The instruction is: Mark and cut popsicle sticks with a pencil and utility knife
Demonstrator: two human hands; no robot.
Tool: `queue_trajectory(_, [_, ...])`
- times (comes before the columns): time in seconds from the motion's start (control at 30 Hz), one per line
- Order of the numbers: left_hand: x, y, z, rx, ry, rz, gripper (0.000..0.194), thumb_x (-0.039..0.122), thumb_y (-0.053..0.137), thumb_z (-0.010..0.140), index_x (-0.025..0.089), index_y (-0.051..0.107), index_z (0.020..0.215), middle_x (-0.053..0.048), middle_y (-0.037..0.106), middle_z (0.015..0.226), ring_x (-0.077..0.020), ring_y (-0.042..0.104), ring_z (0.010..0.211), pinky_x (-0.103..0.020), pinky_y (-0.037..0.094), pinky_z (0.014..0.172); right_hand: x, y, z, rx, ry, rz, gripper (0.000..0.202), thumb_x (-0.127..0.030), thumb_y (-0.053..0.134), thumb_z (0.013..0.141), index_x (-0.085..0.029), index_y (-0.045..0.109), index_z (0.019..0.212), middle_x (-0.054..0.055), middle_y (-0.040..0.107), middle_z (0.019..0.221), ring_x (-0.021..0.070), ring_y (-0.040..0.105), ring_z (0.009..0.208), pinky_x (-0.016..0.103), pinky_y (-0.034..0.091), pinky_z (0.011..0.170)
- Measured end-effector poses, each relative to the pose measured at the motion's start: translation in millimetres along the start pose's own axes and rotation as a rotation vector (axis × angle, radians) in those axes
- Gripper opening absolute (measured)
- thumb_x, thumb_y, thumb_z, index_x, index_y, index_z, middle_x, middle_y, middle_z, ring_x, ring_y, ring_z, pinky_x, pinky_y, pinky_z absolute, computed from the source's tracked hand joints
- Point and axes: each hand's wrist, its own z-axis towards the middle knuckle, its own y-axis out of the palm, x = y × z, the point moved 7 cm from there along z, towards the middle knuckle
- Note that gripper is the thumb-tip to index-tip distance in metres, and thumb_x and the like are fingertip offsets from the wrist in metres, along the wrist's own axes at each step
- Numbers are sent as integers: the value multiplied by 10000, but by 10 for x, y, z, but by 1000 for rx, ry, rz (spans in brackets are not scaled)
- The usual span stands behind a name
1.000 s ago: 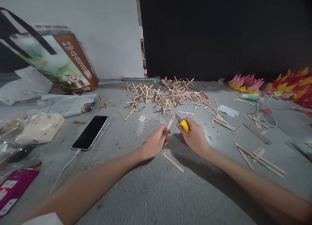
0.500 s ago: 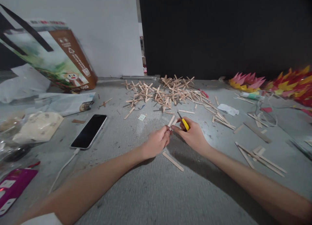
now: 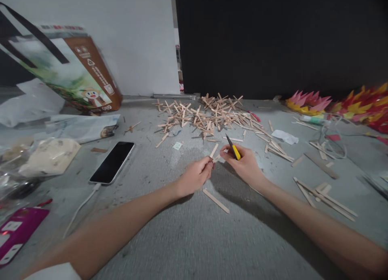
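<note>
My left hand (image 3: 195, 177) is closed, pinching wooden craft sticks (image 3: 214, 150) that point up and away from its fingertips. They appear to cross or fan out at the pinch. In my right hand (image 3: 245, 164) lies a yellow utility knife (image 3: 235, 151), its dark pointed blade aimed up and to the left. The thumb and forefinger of that hand are close to the end of one held stick; whether they touch it I cannot tell. A loose craft stick (image 3: 216, 201) rests on the table just below my hands.
A heap of crossed sticks (image 3: 209, 114) spreads at the back. More loose sticks (image 3: 324, 199) lie at right. On the left are a phone (image 3: 112, 162) with a cable, a paper packet (image 3: 50, 156) and a printed bag (image 3: 75, 77). Coloured paper petals (image 3: 309, 104) stand at far right.
My right hand has moved slightly right, away from my left hand, carrying the knife with it. The left hand keeps its pinch on the sticks.
</note>
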Motion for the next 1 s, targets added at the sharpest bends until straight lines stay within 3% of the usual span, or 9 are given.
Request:
queue_trajectory(0.23, [-199, -178, 80, 193, -127, -352, 408, 575, 512, 1011, 194, 561, 876, 77, 459, 523, -92, 367, 467, -228, 283, 505, 61, 99, -10, -69, 106, 4, 322, -499, 740, 834, -179, 711, 816, -2, 619, 705, 150, 515, 637, 271, 415, 610])
queue_trajectory(0.33, [-261, -171, 101, 212, -147, -455, 402, 585, 557, 985, 193, 564, 895, 74, 477, 538, -89, 381, 461, -221, 281, 483, 84, 108, -89, -12, 58, -60, 313, -492, 710, 881, -186, 686, 825, -3, 622, 695, 148, 511, 610, 267, 405, 576])
queue_trajectory(0.4, [-280, -116, 101, 197, -161, -477, 440, 615, 532, 986, 182, 594, 930, 57, 515, 576, -92, 416, 476, -224, 309, 489, 30, 87, -165, 59, -97, -203, 206, -383, 660, 930, -195, 661, 846, 7, 647, 723, 154, 526, 614, 272, 409, 585])
queue_trajectory(0.47, [-293, -48, 86, 191, -176, -481, 526, 675, 484, 983, 168, 620, 942, 30, 554, 611, -105, 465, 508, -233, 343, 504, -110, 142, -272, 42, -372, -397, 68, -206, 590, 922, -199, 655, 905, 29, 675, 776, 180, 575, 671, 293, 434, 639])
queue_trajectory(0.57, [-265, 53, 61, 162, -135, -520, 536, 685, 574, 942, 154, 645, 950, -22, 637, 762, -130, 577, 660, -242, 422, 598, -297, 288, -459, -60, -741, -644, 249, -42, 511, 842, -188, 640, 997, 64, 681, 823, 224, 614, 743, 333, 457, 700])
queue_trajectory(0.63, [-242, 98, 51, 127, -109, -573, 495, 647, 661, 911, 158, 637, 982, -25, 652, 829, -131, 604, 718, -239, 442, 645, -365, 339, -523, -105, -840, -701, 293, -13, 490, 828, -193, 607, 1027, 75, 688, 854, 232, 624, 755, 343, 469, 713])
queue_trajectory(0.73, [-237, 64, 51, 152, -111, -577, 499, 662, 674, 896, 174, 587, 955, -17, 656, 807, -133, 626, 692, -246, 470, 651, -364, 323, -490, -115, -756, -633, 360, -15, 485, 839, -218, 541, 1131, 55, 694, 886, 221, 653, 771, 333, 492, 729])
queue_trajectory(0.87, [-234, -9, 68, 174, -141, -508, 470, 693, 531, 962, 231, 439, 971, -1, 681, 763, -148, 654, 580, -272, 502, 585, -201, 126, -345, 29, -441, -522, 404, -171, 526, 939, -200, 368, 1309, 70, 657, 955, 212, 660, 732, 317, 494, 661])
queue_trajectory(1.0, [-221, -79, 66, 208, -132, -360, 326, 540, 490, 1025, 230, 434, 939, 30, 639, 709, -105, 558, 510, -230, 422, 524, -192, 59, -253, -104, -259, -564, 240, -349, 487, 1040, -200, 422, 1217, 118, 664, 1044, 227, 684, 730, 312, 469, 613])
